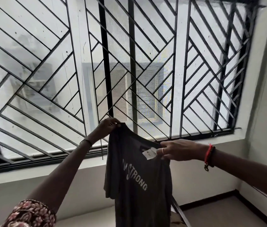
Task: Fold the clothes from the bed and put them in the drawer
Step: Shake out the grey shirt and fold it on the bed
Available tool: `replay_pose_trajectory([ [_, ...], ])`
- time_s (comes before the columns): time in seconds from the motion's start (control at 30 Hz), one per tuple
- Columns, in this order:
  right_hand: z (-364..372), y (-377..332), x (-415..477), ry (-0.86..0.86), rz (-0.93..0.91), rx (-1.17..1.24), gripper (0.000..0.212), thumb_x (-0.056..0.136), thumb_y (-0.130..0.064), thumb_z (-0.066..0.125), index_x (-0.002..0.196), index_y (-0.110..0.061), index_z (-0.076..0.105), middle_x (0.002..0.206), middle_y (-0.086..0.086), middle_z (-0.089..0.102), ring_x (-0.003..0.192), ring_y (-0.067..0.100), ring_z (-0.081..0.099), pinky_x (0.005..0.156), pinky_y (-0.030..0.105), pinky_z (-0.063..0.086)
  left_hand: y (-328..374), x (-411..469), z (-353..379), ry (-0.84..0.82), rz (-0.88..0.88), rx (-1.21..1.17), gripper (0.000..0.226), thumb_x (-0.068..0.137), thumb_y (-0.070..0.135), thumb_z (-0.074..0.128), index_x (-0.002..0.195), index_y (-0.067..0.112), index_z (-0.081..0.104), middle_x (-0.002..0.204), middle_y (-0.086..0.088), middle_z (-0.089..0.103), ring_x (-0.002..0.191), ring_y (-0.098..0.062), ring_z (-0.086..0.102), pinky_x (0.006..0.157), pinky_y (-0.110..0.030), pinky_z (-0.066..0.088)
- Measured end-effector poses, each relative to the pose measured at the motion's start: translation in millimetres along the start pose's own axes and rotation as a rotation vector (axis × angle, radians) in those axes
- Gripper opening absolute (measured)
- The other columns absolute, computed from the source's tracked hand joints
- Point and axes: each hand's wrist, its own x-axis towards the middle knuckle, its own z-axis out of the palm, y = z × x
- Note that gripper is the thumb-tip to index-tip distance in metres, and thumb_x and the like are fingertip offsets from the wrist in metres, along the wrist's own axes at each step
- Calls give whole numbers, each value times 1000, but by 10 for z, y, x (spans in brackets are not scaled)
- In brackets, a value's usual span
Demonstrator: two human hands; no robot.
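- Floral-patterned sleeve (31,213) covers the upper part of the left arm (67,171) at the lower left; the bare forearm reaches up and away towards the middle, with a thin dark bangle (87,142) at the wrist.
- Left hand (107,127) is raised highest, its fingertips curled in and pinching the top edge of a dark grey T-shirt (137,185) at one shoulder.
- Right arm (247,166) comes in from the right edge, nearly level, with red and black bands (209,155) round the wrist.
- Right hand (180,150) sits lower than the left and grips the shirt's neckline just beside a white label (150,153); a ring (162,150) shows on one finger.
- Held up between both hands, the shirt hangs slanted in the air, its pale print reading "STRONG" facing the camera.
- Behind it stands a window with a black diagonal grille (145,63), and a pale wall (88,185) below the sill.
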Motion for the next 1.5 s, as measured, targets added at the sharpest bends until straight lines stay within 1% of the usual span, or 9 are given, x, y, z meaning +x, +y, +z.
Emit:
replay_pose_trajectory([
  [0.13,4,198,-72,57,49,288,29,84,-24,48,112,-17,52,95,1,51,69,17,51,63,31,43,22,-50,2,-67,-7,-27,12,87,3,61,92,12,68,85,-7,59,62,-2,51,59,-14,40],
  [0.37,-24,553,-121,-34,233,252,15,86,-6,59,100,-6,62,95,5,47,80,25,56,75,42,47,54,-125,-84,-177,31,-169,64,86,-10,58,74,52,69,69,27,66,63,13,56,59,-5,40],
  [0.5,-131,676,-235,-4,236,287,22,92,-13,51,111,-5,59,87,-10,46,81,11,51,78,23,45,101,-159,-124,-243,31,-195,35,85,-10,59,88,23,70,72,27,66,68,12,58,63,-6,42],
  [0.6,-178,668,-313,262,194,419,9,86,-19,62,92,-18,69,97,-2,51,72,-8,52,64,2,38,126,-182,-158,-246,32,-237,52,85,-9,60,84,41,74,71,29,65,69,13,58,66,-6,42],
  [0.77,-176,803,-454,303,315,584,21,78,-2,71,78,-23,75,85,-1,73,74,-2,62,70,19,46,137,-213,-165,-244,-46,-335,38,85,4,62,78,39,75,72,17,69,71,6,61,66,-10,46],
  [0.83,-188,819,-493,316,366,711,23,78,-1,71,79,-24,73,76,-9,73,69,-5,62,68,13,44,211,-234,-147,-247,-58,-398,14,85,20,62,88,23,75,80,8,69,78,-2,61,71,-18,49],
  [0.97,-163,793,-522,424,345,1019,22,78,7,69,87,-14,67,79,-5,71,75,0,63,72,12,45,309,-230,-133,-209,-80,-437,21,93,17,56,102,4,68,92,-2,67,86,-5,60,77,-18,48],
  [1.17,-157,775,-579,384,275,1475,79,52,-44,89,114,-5,60,92,5,70,88,9,64,79,17,51,392,-184,-139,-113,-68,-450,31,87,38,60,96,10,68,95,-7,64,93,-17,55,87,-40,44],
  [1.5,-214,655,-576,510,318,1771,36,69,-21,77,98,-4,66,90,3,70,84,12,67,75,22,56,473,-107,-128,-52,-115,-570,29,93,30,55,96,4,66,86,-2,63,83,-12,58,73,-26,47],
])
